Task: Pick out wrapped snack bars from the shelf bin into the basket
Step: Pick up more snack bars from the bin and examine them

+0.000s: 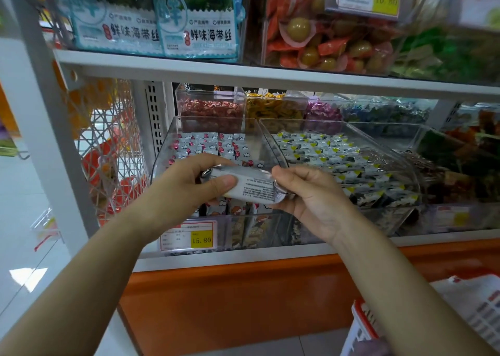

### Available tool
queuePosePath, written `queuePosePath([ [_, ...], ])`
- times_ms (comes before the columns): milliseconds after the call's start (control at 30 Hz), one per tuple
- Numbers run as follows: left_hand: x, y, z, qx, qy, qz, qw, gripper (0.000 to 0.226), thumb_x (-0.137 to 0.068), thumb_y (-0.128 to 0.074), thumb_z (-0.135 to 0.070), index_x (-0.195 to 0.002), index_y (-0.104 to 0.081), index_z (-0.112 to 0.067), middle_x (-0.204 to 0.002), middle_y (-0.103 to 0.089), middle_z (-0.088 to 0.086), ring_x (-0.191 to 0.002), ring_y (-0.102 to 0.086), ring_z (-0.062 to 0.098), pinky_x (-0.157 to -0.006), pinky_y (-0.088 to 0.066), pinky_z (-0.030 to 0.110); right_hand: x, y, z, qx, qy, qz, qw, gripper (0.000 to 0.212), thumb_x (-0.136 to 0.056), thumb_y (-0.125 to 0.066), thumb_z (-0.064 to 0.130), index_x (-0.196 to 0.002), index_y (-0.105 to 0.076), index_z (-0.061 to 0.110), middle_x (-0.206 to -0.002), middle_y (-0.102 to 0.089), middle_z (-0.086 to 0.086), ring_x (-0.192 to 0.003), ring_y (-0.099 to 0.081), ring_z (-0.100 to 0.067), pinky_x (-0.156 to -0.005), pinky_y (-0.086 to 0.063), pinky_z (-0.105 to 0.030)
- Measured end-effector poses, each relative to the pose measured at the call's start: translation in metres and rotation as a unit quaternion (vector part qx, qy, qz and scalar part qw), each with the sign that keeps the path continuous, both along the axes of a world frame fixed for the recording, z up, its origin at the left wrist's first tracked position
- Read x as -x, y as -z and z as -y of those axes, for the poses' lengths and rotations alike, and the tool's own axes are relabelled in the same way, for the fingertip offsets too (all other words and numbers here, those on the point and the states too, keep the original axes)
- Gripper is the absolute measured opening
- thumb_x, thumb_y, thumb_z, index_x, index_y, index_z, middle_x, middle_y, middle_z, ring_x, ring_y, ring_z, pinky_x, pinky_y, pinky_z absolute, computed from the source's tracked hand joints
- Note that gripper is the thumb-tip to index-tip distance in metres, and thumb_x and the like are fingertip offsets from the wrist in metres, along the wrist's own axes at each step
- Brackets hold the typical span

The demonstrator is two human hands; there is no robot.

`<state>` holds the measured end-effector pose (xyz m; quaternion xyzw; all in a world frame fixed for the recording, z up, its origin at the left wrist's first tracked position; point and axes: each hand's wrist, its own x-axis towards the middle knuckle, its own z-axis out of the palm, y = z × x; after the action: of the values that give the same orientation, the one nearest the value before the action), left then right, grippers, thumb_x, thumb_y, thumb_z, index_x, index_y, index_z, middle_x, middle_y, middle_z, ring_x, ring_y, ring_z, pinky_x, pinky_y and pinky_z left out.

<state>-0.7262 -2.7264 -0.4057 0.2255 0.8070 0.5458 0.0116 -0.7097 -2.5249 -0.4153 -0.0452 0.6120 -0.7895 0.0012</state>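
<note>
A shop's white shelving (270, 76) fills the view, its lower tier lined with clear plastic bins of wrapped sweets above an orange base panel (230, 301). Both forearms reach up and forward from the bottom edge, meeting in front of the left bin (165, 150), which holds small white packets with red marks. The left hand (189, 185) wraps the left half of a silver-white snack bar (251, 186), with the thumb laid flat across the printed face and the fingers curled behind it. The right hand (311, 196), palm turned toward the camera, pinches the bar's crimped right end between thumb and curled fingers, though the exact contact is partly hidden by the wrapper. The bar lies roughly level, tipped slightly down to the right, held in the air just in front of the bin's open mouth. A yellow price tag (201, 239) sits on the bin's front below. The basket (361, 323), white with a red rim, shows at the lower right corner, well apart from the bar.
</note>
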Motion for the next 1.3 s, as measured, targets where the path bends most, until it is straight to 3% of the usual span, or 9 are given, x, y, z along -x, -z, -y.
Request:
queuePosePath([
  [133, 0.003, 0.004, -0.005, -0.026, -0.050, 0.010, 0.998, 0.013, -0.091, -0.052, -0.031, -0.099, -0.061, -0.025, -0.092, -0.065, 0.006, -0.071, -0.066, 0.009, -0.055, -0.050, 0.018, -0.002, 0.002, -0.004, 0.022, -0.036, -0.040, 0.998, 0.026, -0.072, -0.063, 0.030, -0.086, -0.075, 0.011, -0.084, -0.072, -0.007, -0.076, -0.069, -0.015, -0.067, -0.058, -0.025],
  [233, 0.005, 0.005, -0.015, -0.057, -0.090, 0.017, 0.994, 0.023, -0.092, -0.050, -0.034, -0.105, -0.061, -0.018, -0.093, -0.066, 0.009, -0.083, -0.067, 0.023, -0.076, -0.057, 0.039, -0.003, 0.004, -0.002, -0.120, 0.003, -0.127, 0.985, 0.037, -0.071, -0.070, 0.027, -0.108, -0.066, 0.026, -0.100, -0.066, -0.010, -0.080, -0.068, -0.014, -0.073, -0.057, -0.029],
  [367, 0.012, 0.006, -0.032, -0.091, -0.121, -0.018, 0.988, 0.040, -0.094, -0.046, -0.037, -0.128, -0.050, -0.016, -0.104, -0.063, 0.000, -0.087, -0.063, 0.013, -0.068, -0.054, 0.026, 0.002, -0.001, -0.011, -0.090, 0.176, -0.153, 0.968, 0.025, -0.083, -0.066, 0.012, -0.108, -0.066, 0.015, -0.099, -0.067, -0.009, -0.080, -0.069, -0.011, -0.062, -0.056, -0.023],
  [533, 0.031, 0.020, -0.044, 0.232, -0.146, -0.194, 0.942, 0.046, -0.094, -0.047, -0.035, -0.137, -0.044, -0.020, -0.143, -0.042, 0.002, -0.132, -0.034, 0.025, -0.109, -0.028, 0.039, 0.012, -0.004, -0.032, -0.165, 0.297, -0.163, 0.926, 0.025, -0.085, -0.067, 0.019, -0.109, -0.062, 0.013, -0.101, -0.065, -0.007, -0.082, -0.067, -0.011, -0.068, -0.056, -0.022],
  [667, 0.041, 0.033, -0.056, 0.363, -0.099, -0.201, 0.905, 0.050, -0.095, -0.033, -0.050, -0.142, -0.033, -0.034, -0.154, -0.023, -0.003, -0.141, -0.011, 0.022, -0.113, -0.009, 0.046, 0.026, -0.009, -0.028, -0.282, 0.316, -0.192, 0.885, 0.023, -0.083, -0.069, 0.024, -0.102, -0.058, 0.019, -0.098, -0.063, -0.003, -0.090, -0.062, -0.018, -0.081, -0.053, -0.031],
  [800, 0.046, 0.039, -0.058, 0.386, -0.088, -0.206, 0.895, 0.046, -0.095, -0.029, -0.052, -0.138, -0.036, -0.037, -0.153, -0.023, -0.002, -0.141, -0.008, 0.022, -0.113, -0.004, 0.050, 0.043, -0.020, -0.017, -0.422, 0.284, -0.246, 0.825, 0.021, -0.083, -0.069, 0.022, -0.100, -0.060, 0.013, -0.086, -0.056, 0.006, -0.078, -0.052, -0.009, -0.061, -0.038, -0.009],
  [933, 0.044, 0.041, -0.051, 0.381, -0.112, -0.218, 0.891, 0.048, -0.092, -0.030, -0.054, -0.132, -0.043, -0.030, -0.148, -0.032, 0.001, -0.140, -0.013, 0.023, -0.113, -0.010, 0.047, 0.061, -0.034, -0.008, -0.578, 0.193, -0.251, 0.752, 0.026, -0.080, -0.071, 0.023, -0.101, -0.062, 0.011, -0.095, -0.050, 0.000, -0.085, -0.046, -0.013, -0.066, -0.027, -0.023],
  [1100, 0.040, 0.036, -0.046, 0.387, -0.107, -0.216, 0.890, 0.050, -0.092, -0.030, -0.055, -0.134, -0.041, -0.029, -0.148, -0.032, 0.002, -0.139, -0.015, 0.023, -0.112, -0.013, 0.047, 0.077, -0.037, 0.015, -0.707, 0.109, -0.224, 0.662, 0.036, -0.082, -0.068, 0.035, -0.109, -0.062, 0.013, -0.108, -0.063, -0.007, -0.100, -0.057, -0.025, -0.077, -0.040, -0.031],
  [1300, 0.041, 0.025, -0.026, 0.381, -0.134, -0.184, 0.896, 0.048, -0.093, -0.038, -0.050, -0.133, -0.046, -0.025, -0.145, -0.036, 0.003, -0.136, -0.020, 0.024, -0.112, -0.017, 0.042, 0.091, -0.034, 0.027, -0.844, -0.087, -0.106, 0.519, 0.025, -0.097, -0.039, 0.021, -0.084, -0.058, 0.011, -0.078, -0.052, -0.002, -0.086, -0.052, -0.024, -0.093, -0.031, -0.041],
])
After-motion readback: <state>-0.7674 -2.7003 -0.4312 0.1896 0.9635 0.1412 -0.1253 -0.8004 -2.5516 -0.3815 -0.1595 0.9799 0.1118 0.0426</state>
